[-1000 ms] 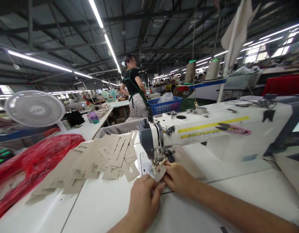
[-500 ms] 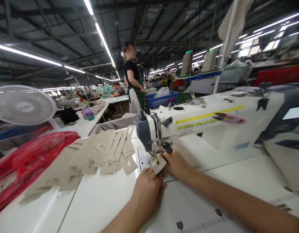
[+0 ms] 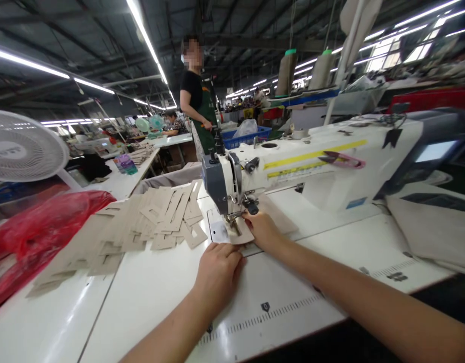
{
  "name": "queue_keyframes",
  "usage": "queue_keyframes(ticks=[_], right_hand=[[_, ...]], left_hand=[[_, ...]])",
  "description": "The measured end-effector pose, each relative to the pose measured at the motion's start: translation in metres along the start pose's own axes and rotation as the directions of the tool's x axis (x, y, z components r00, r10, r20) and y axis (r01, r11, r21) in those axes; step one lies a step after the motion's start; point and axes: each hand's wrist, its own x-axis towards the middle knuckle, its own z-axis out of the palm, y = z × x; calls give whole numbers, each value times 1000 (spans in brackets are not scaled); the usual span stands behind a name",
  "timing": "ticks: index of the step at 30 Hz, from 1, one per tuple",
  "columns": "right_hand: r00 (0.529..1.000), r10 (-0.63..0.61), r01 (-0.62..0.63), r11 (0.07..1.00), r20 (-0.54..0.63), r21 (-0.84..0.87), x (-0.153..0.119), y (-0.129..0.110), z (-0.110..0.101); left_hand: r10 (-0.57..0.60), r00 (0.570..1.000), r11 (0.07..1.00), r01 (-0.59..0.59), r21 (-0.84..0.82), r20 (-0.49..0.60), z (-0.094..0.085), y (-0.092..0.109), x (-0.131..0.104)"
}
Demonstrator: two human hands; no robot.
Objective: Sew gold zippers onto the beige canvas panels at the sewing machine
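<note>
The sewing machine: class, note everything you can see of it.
The sewing machine has a white, smooth-looking body, dark grey at its needle end, and a pale screen at the other. Yellow strips run along its arm; pink snips rest there. It stands on a white table, arm reaching left. A beige piece lies beneath its needle end; the right hand is close, contact unclear.

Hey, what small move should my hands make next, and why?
Probably ease the right hand slightly back from the presser foot, since its fingers reach very close there; the beige piece lies at the foot, with the left hand by its near edge.
</note>
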Motion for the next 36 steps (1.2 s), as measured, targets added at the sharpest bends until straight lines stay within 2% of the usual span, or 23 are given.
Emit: queue_keyframes(ticks=[2,4,5,7,11,16,23,29,31,34,36], right_hand=[[991,-135,135,990,-13,31,-25,0,-6],[956,-287,292,954,-66,67,-47,1,-9],[939,-332,340,938,-92,75,-56,2,-10],[918,-378,388,919,-123,70,-65,2,-10],[924,-367,371,928,-109,22,-62,1,-10],[934,-348,347,937,-83,-23,-53,2,-12],[931,-359,360,933,-68,5,-39,8,-10],[915,-376,385,922,-144,41,-33,15,-8],[895,-392,411,910,-211,52,-33,18,-10],[846,-440,455,890,-301,-22,-32,19,-10],[826,-485,486,871,-287,-73,-29,18,-4]], left_hand=[[-54,996,997,58,51,-76,-3,0,-6],[-102,985,991,113,77,-137,-3,-3,-9],[-98,984,991,110,75,-146,-2,-5,-9],[-16,992,998,24,63,-122,2,-10,-7],[176,982,983,-171,69,-69,9,-20,0],[264,962,963,-258,84,-74,6,-27,8],[304,951,949,-297,101,-56,9,-42,18],[294,952,950,-281,134,-87,17,-51,24],[271,958,957,-259,127,-90,18,-51,25],[233,969,966,-221,131,-87,20,-50,24],[232,969,966,-219,137,-83,22,-50,24]])
